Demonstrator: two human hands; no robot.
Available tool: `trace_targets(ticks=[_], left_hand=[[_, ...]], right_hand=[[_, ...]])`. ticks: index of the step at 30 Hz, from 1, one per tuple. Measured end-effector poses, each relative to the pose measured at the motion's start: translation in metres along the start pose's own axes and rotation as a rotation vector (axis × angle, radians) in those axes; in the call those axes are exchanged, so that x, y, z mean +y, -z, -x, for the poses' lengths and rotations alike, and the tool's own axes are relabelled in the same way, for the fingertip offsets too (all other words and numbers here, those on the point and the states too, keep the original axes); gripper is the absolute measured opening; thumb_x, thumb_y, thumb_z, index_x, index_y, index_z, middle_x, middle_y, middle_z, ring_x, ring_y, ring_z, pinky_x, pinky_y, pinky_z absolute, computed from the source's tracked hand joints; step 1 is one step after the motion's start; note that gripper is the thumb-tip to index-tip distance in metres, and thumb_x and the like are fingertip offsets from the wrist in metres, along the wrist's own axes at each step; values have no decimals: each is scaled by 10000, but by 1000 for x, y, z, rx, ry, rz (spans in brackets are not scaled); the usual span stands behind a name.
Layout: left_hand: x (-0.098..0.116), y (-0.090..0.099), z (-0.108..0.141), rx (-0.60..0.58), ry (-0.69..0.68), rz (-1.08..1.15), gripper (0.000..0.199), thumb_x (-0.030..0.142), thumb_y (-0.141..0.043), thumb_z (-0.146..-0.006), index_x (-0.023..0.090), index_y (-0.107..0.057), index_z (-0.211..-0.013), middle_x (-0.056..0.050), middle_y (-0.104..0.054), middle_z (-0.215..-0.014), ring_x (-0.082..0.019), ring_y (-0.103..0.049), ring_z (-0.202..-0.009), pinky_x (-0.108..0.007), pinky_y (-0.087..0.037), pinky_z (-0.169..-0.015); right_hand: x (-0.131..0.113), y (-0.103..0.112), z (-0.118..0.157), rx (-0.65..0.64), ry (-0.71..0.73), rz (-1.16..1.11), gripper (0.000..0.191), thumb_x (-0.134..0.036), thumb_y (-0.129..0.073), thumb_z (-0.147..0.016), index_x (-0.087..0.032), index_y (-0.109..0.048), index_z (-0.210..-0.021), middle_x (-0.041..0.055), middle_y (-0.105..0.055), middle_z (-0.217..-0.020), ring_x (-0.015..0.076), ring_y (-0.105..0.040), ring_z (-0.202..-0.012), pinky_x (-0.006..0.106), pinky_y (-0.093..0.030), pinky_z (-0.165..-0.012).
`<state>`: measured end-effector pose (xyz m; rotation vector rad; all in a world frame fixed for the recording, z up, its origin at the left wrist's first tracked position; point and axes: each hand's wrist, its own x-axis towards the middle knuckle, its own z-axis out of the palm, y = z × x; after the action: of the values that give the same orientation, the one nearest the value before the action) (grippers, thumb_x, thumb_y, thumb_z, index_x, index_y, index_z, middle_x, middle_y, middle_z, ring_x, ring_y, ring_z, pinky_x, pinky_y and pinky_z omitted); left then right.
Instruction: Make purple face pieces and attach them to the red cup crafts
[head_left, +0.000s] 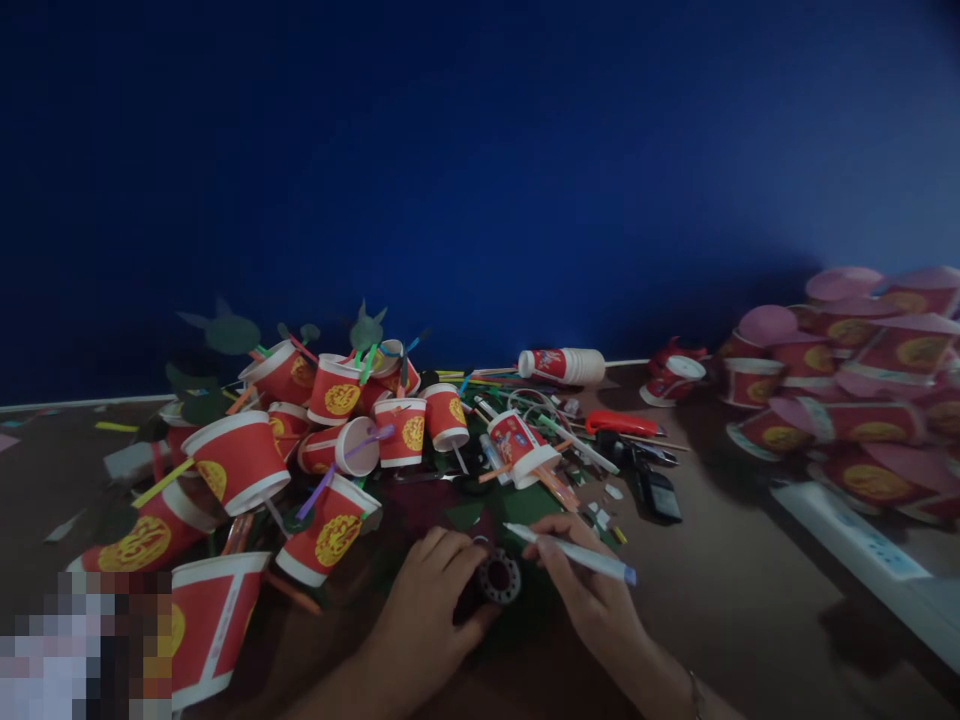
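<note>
A blue wall [480, 180] is standing behind your desk [697, 600]. Red cups [236, 460] are lying heaped on the left, with more on the right beside a power strip [847, 540]. In your right hand [589, 585], the fingers are gripping a pen [592, 558]; in your left hand [431, 590], they are holding a ring [514, 580]. The ring is sitting between your 2 hands, near the pen's pale end.

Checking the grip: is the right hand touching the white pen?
Touching: the head view shows the right hand gripping the white pen, with no gap between them.
</note>
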<state>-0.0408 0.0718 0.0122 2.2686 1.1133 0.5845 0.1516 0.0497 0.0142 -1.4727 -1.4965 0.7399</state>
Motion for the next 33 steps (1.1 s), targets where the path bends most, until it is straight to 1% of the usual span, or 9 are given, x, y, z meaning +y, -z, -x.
trace_targets(ticks=[3,9,14,18,21,23,27,30,33], left_hand=[[-2,-1,1,-31,10,-20,392,221,-661,-720,211,-562,-1099,-67,-596,-1075,-243,-509,-997,-421,-433,-884],[-6,-3,2,-89,1,-38,435,219,-639,-731,214,-536,-1154,-73,-592,-1096,-245,-510,-1008,-433,-433,-900],[-10,-3,2,-110,-13,-41,481,220,-652,-715,245,-521,-1177,-60,-591,-1080,-236,-522,-966,-416,-455,-861],[-10,-2,2,-116,-3,-34,450,235,-640,-726,254,-532,-1162,-59,-592,-1067,-231,-525,-948,-393,-468,-829],[-8,-1,2,-109,3,-28,428,233,-634,-732,250,-541,-1150,-59,-592,-1070,-231,-524,-957,-391,-469,-831],[-8,-1,2,-98,4,-23,430,235,-633,-734,248,-539,-1153,-59,-591,-1078,-231,-523,-965,-391,-470,-834],[-9,-2,3,-84,2,-8,454,226,-618,-744,255,-516,-1186,-62,-586,-1088,-233,-517,-985,-400,-460,-852],[-9,-3,3,-85,7,10,448,215,-623,-743,246,-518,-1178,-63,-579,-1088,-232,-508,-995,-404,-447,-868],[-7,-2,1,-85,32,27,423,212,-636,-738,234,-538,-1149,-61,-577,-1072,-229,-505,-980,-397,-448,-857]], right_hand=[[0,1,1,-1,-46,-31,167,-343,-463,-870,-200,-547,-888,32,-647,-706,163,-600,-644,238,-469,-584],[1,5,2,-37,-102,-22,157,-345,-485,-862,-209,-564,-869,35,-647,-722,164,-600,-660,237,-469,-594],[3,7,3,-52,-146,-8,137,-332,-507,-850,-221,-581,-879,34,-655,-737,168,-600,-671,238,-470,-605],[3,9,5,-67,-167,-17,140,-335,-510,-847,-219,-575,-890,41,-653,-731,168,-589,-642,240,-465,-571],[2,9,5,-84,-160,-5,136,-334,-515,-843,-218,-572,-886,34,-639,-704,162,-576,-613,240,-451,-545],[1,10,5,-99,-139,34,128,-327,-511,-843,-218,-576,-829,16,-606,-648,149,-548,-573,238,-428,-521],[-3,9,2,-145,-71,69,212,-305,-464,-853,-211,-549,-682,-4,-528,-566,132,-478,-515,241,-380,-483],[-4,8,0,-183,-42,72,215,-275,-449,-854,-204,-530,-668,-14,-507,-563,125,-459,-512,237,-356,-480],[-4,4,-2,-215,-26,98,192,-249,-455,-847,-198,-535,-680,-15,-521,-584,124,-466,-531,230,-354,-495]])
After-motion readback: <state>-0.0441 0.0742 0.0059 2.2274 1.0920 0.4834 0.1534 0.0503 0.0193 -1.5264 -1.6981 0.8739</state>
